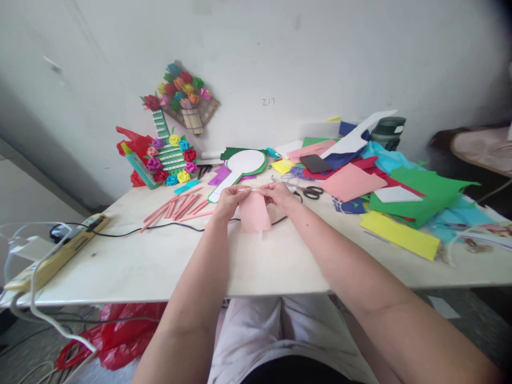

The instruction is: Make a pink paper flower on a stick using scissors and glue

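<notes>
Between my two hands, a little above the white table (192, 272), hangs a piece of pink paper (255, 213). My left hand (233, 200) pinches its upper left edge, and my right hand (279, 195) pinches the upper right. Along the top, the edge looks rolled into a narrow tube between the fingertips. The rest of the sheet hangs flat toward me. Left of my left hand lie several pink paper rolls (180, 207). Just beyond the hands is a white paddle-shaped cutout (240, 165) with a green border.
Scissors (312, 192), a phone (316, 164) and coloured paper sheets (424, 192) lie to the right, with a dark bottle (388, 133) behind. At the back left stand a glue bottle (140, 166) and a flower-decorated guitar shape (172, 146). A black cable (140, 232) runs from a power strip (60, 250).
</notes>
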A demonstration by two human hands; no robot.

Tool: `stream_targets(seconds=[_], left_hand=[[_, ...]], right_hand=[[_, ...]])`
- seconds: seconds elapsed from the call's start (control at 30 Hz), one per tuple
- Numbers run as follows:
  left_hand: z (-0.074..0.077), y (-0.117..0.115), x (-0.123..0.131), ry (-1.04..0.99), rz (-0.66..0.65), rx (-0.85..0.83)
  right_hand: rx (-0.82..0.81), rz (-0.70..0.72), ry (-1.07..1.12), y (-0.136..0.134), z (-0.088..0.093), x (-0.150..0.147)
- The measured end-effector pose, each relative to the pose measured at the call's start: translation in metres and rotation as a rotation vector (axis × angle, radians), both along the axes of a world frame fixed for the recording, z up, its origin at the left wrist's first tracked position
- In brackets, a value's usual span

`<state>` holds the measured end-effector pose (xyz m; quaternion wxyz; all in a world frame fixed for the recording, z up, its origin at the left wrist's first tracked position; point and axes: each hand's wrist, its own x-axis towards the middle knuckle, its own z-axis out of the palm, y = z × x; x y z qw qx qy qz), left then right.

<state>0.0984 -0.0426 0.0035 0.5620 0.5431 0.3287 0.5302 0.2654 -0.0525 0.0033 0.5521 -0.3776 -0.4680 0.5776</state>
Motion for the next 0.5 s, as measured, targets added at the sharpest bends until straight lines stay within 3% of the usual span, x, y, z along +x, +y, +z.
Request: stream_targets(seconds=[0.5], left_hand=[[-0.0001,-0.0004,-0.0012,-0.017,-0.067,0.005]], right_hand=[[0.036,-0.051,-0.01,-0.0031,0.003,-0.0032]])
